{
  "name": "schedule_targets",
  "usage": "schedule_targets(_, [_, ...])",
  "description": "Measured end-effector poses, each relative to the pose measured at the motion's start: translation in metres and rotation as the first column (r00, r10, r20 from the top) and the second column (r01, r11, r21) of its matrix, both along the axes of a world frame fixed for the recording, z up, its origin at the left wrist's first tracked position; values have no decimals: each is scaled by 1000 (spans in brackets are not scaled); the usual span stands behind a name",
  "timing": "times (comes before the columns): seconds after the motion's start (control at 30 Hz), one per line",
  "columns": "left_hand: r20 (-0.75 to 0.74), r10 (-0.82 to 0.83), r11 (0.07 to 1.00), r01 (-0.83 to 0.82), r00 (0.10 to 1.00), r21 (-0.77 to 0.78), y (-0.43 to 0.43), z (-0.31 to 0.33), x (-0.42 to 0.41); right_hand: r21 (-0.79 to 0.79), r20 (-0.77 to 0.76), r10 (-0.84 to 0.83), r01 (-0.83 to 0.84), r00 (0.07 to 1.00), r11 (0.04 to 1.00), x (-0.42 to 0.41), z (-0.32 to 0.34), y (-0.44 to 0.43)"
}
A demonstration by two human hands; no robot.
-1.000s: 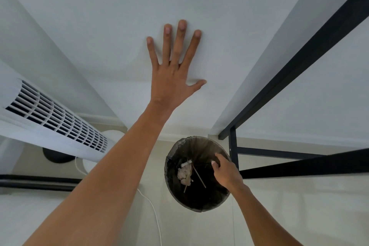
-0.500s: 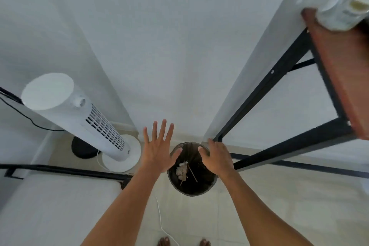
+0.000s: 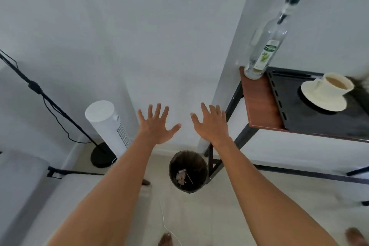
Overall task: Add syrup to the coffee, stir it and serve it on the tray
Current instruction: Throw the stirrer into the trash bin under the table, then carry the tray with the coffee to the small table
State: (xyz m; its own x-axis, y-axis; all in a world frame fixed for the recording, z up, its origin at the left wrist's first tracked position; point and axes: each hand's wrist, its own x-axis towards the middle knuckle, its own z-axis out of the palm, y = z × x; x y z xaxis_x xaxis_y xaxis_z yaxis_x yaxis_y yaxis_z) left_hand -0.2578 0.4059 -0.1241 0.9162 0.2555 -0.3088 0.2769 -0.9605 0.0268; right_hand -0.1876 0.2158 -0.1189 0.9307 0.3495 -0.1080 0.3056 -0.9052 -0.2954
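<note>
A cream cup of milky coffee stands on a cream saucer on a black tray at the right, on a brown-topped table. A clear syrup bottle with a green label and dark pourer stands at the table's far left corner. My left hand and my right hand are both held out with fingers spread and nothing in them, left of the table and above a dark waste bin.
The bin on the floor holds crumpled paper and a thin stick. A white tower fan and a black stand with its round base are at the left. A grey padded surface fills the lower left. A white cable runs across the floor.
My view has risen away from the bin, so the table, tray, coffee and bottle came into sight. My right hand left the bin's rim and opened; my left hand came off the wall.
</note>
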Motion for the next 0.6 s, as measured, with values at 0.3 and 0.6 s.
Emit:
schedule_targets(0.3, [163, -28, 999, 21, 986, 44, -55, 96, 34, 53, 149, -40, 32, 988, 998, 27, 91, -75])
schedule_targets(0.6, [211, -82, 997, 81, 974, 12, -196, 131, 75, 29, 213, -82, 78, 974, 997, 51, 125, -210])
